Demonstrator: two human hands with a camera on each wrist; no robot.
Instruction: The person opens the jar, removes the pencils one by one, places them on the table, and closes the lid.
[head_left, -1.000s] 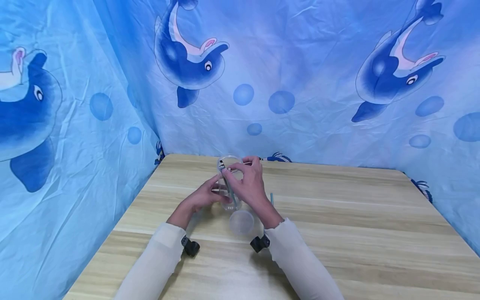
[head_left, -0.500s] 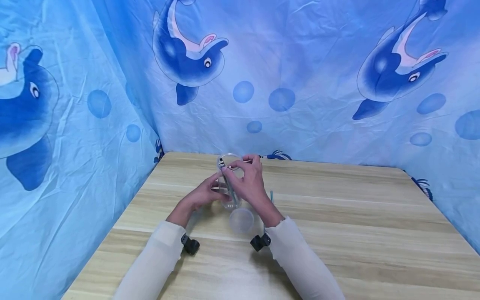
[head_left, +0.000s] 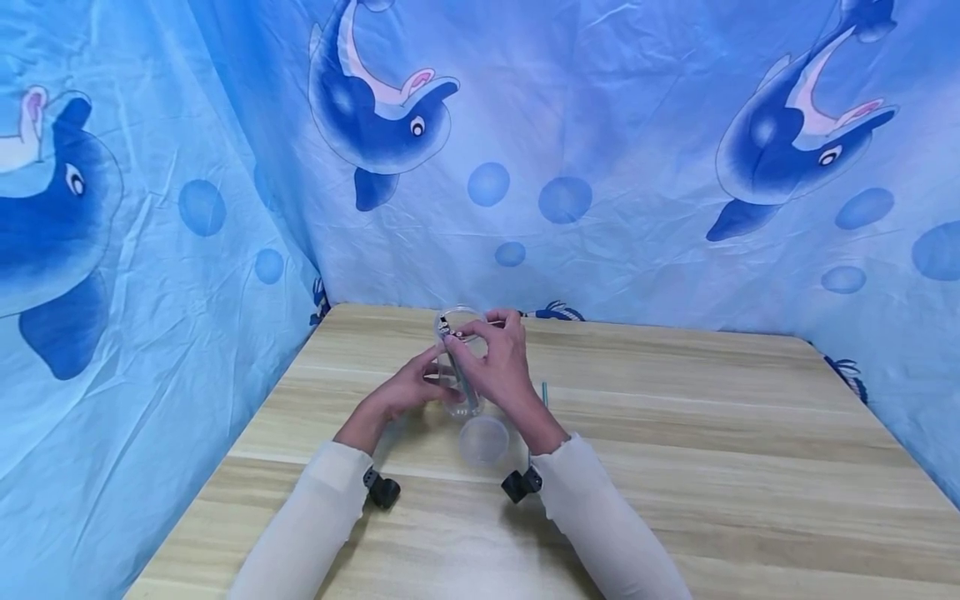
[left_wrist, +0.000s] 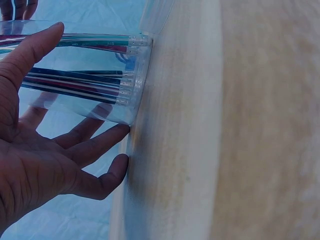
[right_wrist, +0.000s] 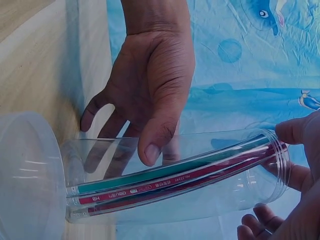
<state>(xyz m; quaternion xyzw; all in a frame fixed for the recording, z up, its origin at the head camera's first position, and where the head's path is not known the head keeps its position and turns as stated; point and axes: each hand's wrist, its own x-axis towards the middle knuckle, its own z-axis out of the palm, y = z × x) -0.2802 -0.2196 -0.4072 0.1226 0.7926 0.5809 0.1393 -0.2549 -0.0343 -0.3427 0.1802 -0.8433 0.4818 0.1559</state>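
Note:
A clear round plastic jar [right_wrist: 235,200] stands upright on the table, with several pencils [right_wrist: 150,187] in teal, red and dark colours leaning inside it. My left hand [head_left: 408,387] holds the jar's side, its thumb in front and fingers behind, the lower fingertips near the base in the left wrist view. Over the jar's mouth, my right hand [head_left: 498,358] pinches the pencils' upper ends between thumb and forefinger, right at the rim. The other right fingers reach round the rim's far side. In front of the jar lies a translucent round lid [head_left: 483,441].
A teal pencil [head_left: 545,395] lies on the wooden table [head_left: 712,433] beyond my right wrist, partly hidden by it. Blue dolphin-printed cloth [head_left: 600,242] hangs along the back and sides. Each wrist wears a small black camera [head_left: 384,492].
Both hands stay where they were around the jar. The pencil ends at the rim shift very slightly under my right fingertips; the head view tips a little.

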